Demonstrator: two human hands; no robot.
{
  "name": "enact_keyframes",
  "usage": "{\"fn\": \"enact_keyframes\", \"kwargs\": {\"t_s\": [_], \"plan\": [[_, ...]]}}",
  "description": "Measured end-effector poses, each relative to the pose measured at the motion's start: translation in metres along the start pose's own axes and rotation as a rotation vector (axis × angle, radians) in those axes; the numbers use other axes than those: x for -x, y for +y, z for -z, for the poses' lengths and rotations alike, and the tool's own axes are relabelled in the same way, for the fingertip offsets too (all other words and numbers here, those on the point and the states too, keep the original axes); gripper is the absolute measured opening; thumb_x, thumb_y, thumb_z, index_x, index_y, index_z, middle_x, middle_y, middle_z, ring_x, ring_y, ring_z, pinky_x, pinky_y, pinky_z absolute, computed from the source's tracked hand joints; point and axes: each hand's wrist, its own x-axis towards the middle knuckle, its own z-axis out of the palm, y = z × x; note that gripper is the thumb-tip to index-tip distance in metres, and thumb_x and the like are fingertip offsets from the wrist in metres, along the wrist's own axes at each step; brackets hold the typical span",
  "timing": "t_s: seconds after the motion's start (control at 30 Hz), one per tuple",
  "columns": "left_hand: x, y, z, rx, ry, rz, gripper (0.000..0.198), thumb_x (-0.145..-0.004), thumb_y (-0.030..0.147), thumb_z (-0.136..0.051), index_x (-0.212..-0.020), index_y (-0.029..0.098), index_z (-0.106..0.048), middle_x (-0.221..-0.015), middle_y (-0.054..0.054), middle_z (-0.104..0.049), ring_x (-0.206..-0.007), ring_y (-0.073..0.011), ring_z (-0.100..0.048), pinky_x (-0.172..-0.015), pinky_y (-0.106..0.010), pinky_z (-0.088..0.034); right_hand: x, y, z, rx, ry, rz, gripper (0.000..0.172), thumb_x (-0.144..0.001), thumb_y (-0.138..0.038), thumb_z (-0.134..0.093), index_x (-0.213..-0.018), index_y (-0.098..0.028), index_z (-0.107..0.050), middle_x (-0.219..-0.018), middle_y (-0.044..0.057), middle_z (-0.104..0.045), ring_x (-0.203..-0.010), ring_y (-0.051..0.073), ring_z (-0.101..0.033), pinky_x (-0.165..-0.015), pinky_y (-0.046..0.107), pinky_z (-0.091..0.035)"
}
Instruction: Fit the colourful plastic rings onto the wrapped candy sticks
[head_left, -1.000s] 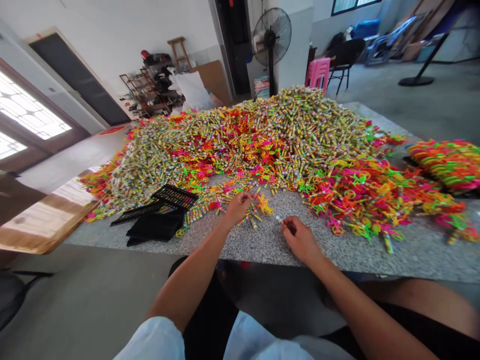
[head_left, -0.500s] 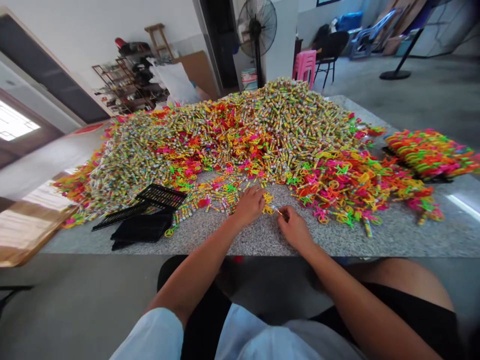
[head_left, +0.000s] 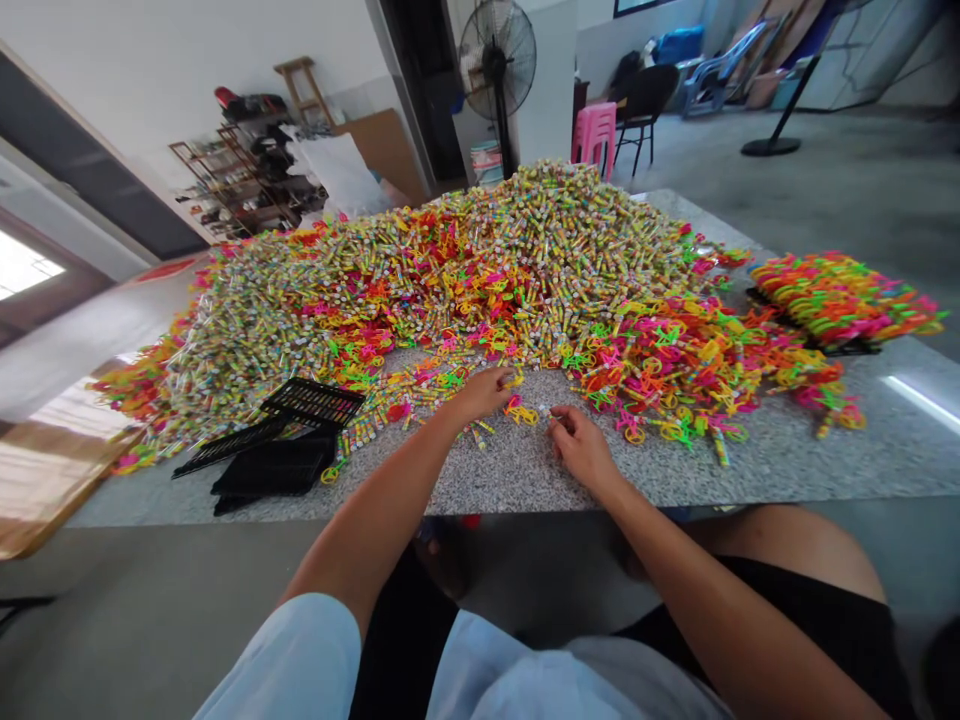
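On the speckled stone table [head_left: 510,480] lies a long heap of small patterned tubes [head_left: 577,230] with bright plastic pieces. My left hand [head_left: 486,392] is at the heap's near edge, its fingers closed at a small yellow piece [head_left: 514,379]. To its right, my right hand [head_left: 576,440] pinches a small whitish item [head_left: 546,411], too small to make out. Yellow and orange pieces [head_left: 521,410] lie between the hands. A few tubes [head_left: 480,432] rest below my left hand.
Black slotted trays [head_left: 277,465] are stacked at the left front. A tray heaped with colourful pieces [head_left: 844,300] stands at the right. Behind the table are a fan [head_left: 496,65] and pink stools [head_left: 595,132].
My left hand has moved slightly up and its fingers have closed at a yellow piece. Tubes it covered now show. My right hand stays nearly in place. The whole view has shifted a little.
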Motion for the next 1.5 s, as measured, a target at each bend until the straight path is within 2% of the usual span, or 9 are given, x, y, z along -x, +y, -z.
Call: {"fn": "enact_keyframes", "kwargs": {"t_s": [0.1,0.23,0.37,0.6,0.9,1.07,1.2,1.33,1.5], "plan": [[0.015,0.006,0.004,0.452,0.060,0.160,0.031,-0.075,0.019,-0.070,-0.106,0.019,-0.073,-0.088,-0.004,-0.070,-0.079,-0.0174,-0.064,-0.079,-0.031,-0.051,0.002,-0.010,0.000,-0.086,-0.024,-0.016,0.031,-0.092,-0.045,-0.057,-0.113,-0.023,-0.063,-0.086,0.003,-0.071,-0.054,0.015,-0.058,-0.047,0.027,-0.044],[0.050,0.028,0.004,1.097,-0.033,0.278,0.019,-0.080,0.023,-0.073,-0.098,0.017,-0.068,-0.093,-0.005,-0.071,-0.083,-0.0166,-0.069,-0.079,-0.032,-0.057,0.007,-0.031,-0.004,-0.273,-0.086,-0.027,0.031,-0.093,-0.048,-0.059,-0.112,-0.024,-0.062,-0.092,0.003,-0.071,-0.057,0.013,-0.057,-0.044,0.024,-0.042],[0.080,0.050,-0.011,1.332,-0.133,0.319,0.026,-0.082,0.018,-0.077,-0.106,0.015,-0.069,-0.104,-0.008,-0.074,-0.093,-0.0185,-0.073,-0.087,-0.032,-0.059,0.013,-0.045,-0.008,-0.364,-0.130,-0.040,0.032,-0.091,-0.049,-0.063,-0.110,-0.023,-0.061,-0.090,0.003,-0.070,-0.060,0.013,-0.058,-0.044,0.023,-0.043],[0.095,0.063,-0.033,1.306,-0.112,0.420,0.037,-0.077,0.011,-0.082,-0.114,0.012,-0.073,-0.107,-0.009,-0.076,-0.089,-0.0149,-0.073,-0.088,-0.028,-0.058,0.017,-0.036,-0.006,-0.290,-0.116,-0.064,0.028,-0.090,-0.046,-0.065,-0.107,-0.023,-0.064,-0.078,-0.001,-0.063,-0.055,0.013,-0.054,-0.044,0.025,-0.045],[0.101,0.056,-0.039,1.286,-0.060,0.356,0.037,-0.075,0.020,-0.087,-0.108,0.014,-0.070,-0.105,-0.008,-0.075,-0.095,-0.0174,-0.073,-0.094,-0.034,-0.057,0.015,-0.021,-0.009,-0.295,-0.115,-0.101,0.040,-0.091,-0.049,-0.061,-0.119,-0.021,-0.067,-0.079,0.001,-0.066,-0.057,0.014,-0.056,-0.047,0.025,-0.047],[0.100,0.057,-0.045,1.230,0.083,0.361,0.037,-0.075,0.027,-0.087,-0.102,0.015,-0.064,-0.095,-0.005,-0.074,-0.086,-0.0156,-0.072,-0.084,-0.031,-0.058,0.014,-0.021,-0.008,-0.277,-0.105,-0.109,0.042,-0.090,-0.052,-0.060,-0.117,-0.020,-0.068,-0.084,0.002,-0.067,-0.058,0.014,-0.057,-0.047,0.025,-0.047],[0.100,0.060,-0.048,1.130,0.234,0.352,0.052,-0.073,0.027,-0.087,-0.115,0.019,-0.056,-0.101,-0.006,-0.075,-0.083,-0.0165,-0.072,-0.079,-0.032,-0.057,0.015,-0.023,-0.006,-0.144,-0.049,-0.041,0.042,-0.092,-0.052,-0.058,-0.120,-0.022,-0.067,-0.086,0.004,-0.069,-0.057,0.015,-0.057,-0.049,0.028,-0.047],[0.100,0.060,-0.048,1.073,0.231,0.344,0.049,-0.075,0.029,-0.086,-0.114,0.016,-0.060,-0.105,-0.007,-0.074,-0.087,-0.0165,-0.070,-0.082,-0.033,-0.057,0.017,-0.021,-0.006,0.015,-0.016,0.031,0.037,-0.095,-0.049,-0.055,-0.119,-0.024,-0.068,-0.088,0.004,-0.071,-0.060,0.017,-0.058,-0.055,0.030,-0.048],[0.100,0.061,-0.049,1.091,0.225,0.359,0.048,-0.071,0.028,-0.088,-0.108,0.014,-0.062,-0.102,-0.008,-0.072,-0.087,-0.0166,-0.069,-0.081,-0.033,-0.056,0.018,-0.019,-0.009,-0.016,-0.021,0.019,0.038,-0.096,-0.049,-0.054,-0.121,-0.024,-0.067,-0.087,0.005,-0.070,-0.059,0.018,-0.058,-0.053,0.030,-0.047]]}}
